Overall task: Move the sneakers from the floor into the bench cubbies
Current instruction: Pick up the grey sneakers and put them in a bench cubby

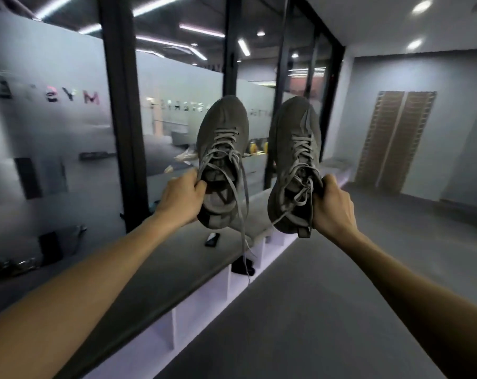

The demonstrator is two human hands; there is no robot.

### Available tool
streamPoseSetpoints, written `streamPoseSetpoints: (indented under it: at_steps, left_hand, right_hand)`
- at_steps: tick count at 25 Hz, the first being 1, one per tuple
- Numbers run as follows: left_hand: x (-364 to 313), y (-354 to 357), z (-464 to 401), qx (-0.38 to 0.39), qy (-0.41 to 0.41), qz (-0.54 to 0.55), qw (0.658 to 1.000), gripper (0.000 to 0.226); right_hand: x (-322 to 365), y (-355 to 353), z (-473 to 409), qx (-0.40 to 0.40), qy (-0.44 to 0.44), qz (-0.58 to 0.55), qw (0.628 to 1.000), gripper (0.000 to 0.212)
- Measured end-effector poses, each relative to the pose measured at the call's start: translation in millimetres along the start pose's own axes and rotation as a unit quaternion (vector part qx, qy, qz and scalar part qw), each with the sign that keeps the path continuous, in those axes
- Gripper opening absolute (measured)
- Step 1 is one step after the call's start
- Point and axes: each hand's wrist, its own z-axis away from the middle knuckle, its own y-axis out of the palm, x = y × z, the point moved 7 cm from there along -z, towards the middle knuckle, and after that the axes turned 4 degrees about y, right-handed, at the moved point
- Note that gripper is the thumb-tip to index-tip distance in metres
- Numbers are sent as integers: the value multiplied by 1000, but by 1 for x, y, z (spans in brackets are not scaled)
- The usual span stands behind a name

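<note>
While hands (181,199) grip sneakers (222,160), floor seems open.

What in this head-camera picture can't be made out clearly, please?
- Cubby interiors, head view: hidden by the bench top and the steep angle.
- Dark item in one cubby: too small to identify.
- Small black object on the bench: too small.
- Left hand fingers: tucked inside the left sneaker.
- Right sneaker sole: faces away.
- Wall lettering: blurred.
</note>
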Motion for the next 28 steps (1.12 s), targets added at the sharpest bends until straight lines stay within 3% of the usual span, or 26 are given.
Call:
streamPoseSetpoints:
  at_steps: [6,13,21,28]
  left_hand:
    - [75,-22,19,-83,-137,-103,982,23]
    - [133,-72,82,-142,-252,-177,941,22]
    - [203,-83,144,-136,-281,-228,922,20]
    - [295,-10,218,-157,-278,-239,917,18]
  right_hand:
    - [23,130,-44,128,-96,-77,984,7]
    - [80,229,-13,259,-167,-166,937,12]
    - [127,315,35,270,-214,-201,917,5]
    - [75,439,108,273,-212,-210,915,8]
